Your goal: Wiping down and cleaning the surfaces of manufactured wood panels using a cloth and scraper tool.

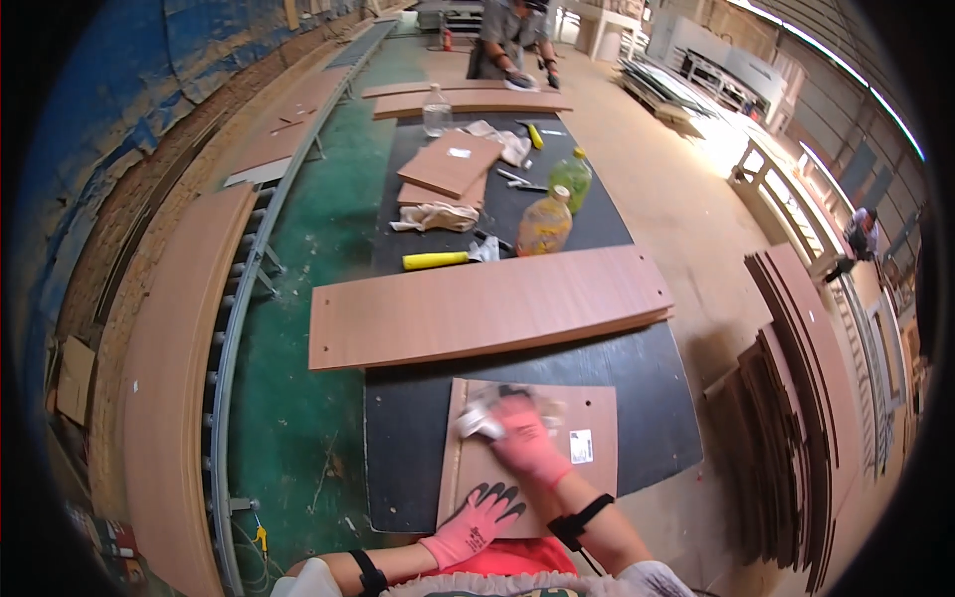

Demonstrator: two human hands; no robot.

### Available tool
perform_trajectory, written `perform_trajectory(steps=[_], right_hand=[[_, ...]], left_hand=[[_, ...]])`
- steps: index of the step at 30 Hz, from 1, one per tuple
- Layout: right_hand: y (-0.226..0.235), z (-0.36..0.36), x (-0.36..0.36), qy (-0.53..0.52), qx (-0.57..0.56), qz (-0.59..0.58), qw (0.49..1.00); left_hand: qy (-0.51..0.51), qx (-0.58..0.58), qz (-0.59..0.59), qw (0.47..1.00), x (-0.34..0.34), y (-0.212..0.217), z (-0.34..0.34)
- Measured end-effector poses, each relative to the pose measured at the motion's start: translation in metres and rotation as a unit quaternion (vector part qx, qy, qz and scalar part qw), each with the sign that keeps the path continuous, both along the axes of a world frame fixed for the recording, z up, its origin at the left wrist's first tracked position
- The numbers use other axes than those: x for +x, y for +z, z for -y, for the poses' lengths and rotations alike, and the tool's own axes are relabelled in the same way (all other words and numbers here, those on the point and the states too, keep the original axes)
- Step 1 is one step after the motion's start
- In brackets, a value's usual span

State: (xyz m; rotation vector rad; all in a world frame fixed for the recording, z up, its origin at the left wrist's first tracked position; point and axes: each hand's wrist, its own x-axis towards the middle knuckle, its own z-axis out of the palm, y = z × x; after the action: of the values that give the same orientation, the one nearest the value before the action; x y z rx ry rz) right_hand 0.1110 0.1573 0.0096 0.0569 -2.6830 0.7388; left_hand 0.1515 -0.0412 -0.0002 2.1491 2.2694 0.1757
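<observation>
In front of me a square wood-grain panel (597,488) lies on the black tabletop (408,438), with a white label and a dark hole in its face. My left hand (473,519), in a pink glove with dark fingertips, rests on the panel's near left part with fingers spread. My right hand (525,436), gloved the same way, presses a whitish rag (479,418) on the panel's far left part. Motion smears the rag and the right fingertips. Just beyond lies a stack of long wood-grain boards (487,303) with holes near their ends.
Farther up the table are a yellow-handled tool (435,261), bottles (545,221), smaller panels (453,164) and crumpled cloths (435,216). A roller conveyor (229,348) carrying long boards runs at left. Board stacks (796,388) stand at right. A co-worker (512,45) works at the far end.
</observation>
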Motion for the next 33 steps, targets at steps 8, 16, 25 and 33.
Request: perform_trajectory(steps=[8, 16, 25, 33], right_hand=[[-0.037, -0.095, 0.158, -0.408, 0.004, 0.174, 0.896], [0.033, -0.081, 0.283, -0.344, -0.630, -0.228, 0.658], [0.022, -0.077, 0.292, -0.284, -0.693, -0.372, 0.548], [0.068, -0.030, 0.187, -0.282, -0.554, -0.099, 0.777]], left_hand=[[0.015, -0.003, -0.007, 1.000, 0.009, -0.004, 0.002], [-0.048, -0.013, -0.039, 0.998, -0.009, 0.098, -0.014], [0.110, -0.099, 0.498, 0.855, -0.107, 0.237, -0.115], [0.190, -0.012, 0.789, 0.584, -0.073, 0.150, -0.098]])
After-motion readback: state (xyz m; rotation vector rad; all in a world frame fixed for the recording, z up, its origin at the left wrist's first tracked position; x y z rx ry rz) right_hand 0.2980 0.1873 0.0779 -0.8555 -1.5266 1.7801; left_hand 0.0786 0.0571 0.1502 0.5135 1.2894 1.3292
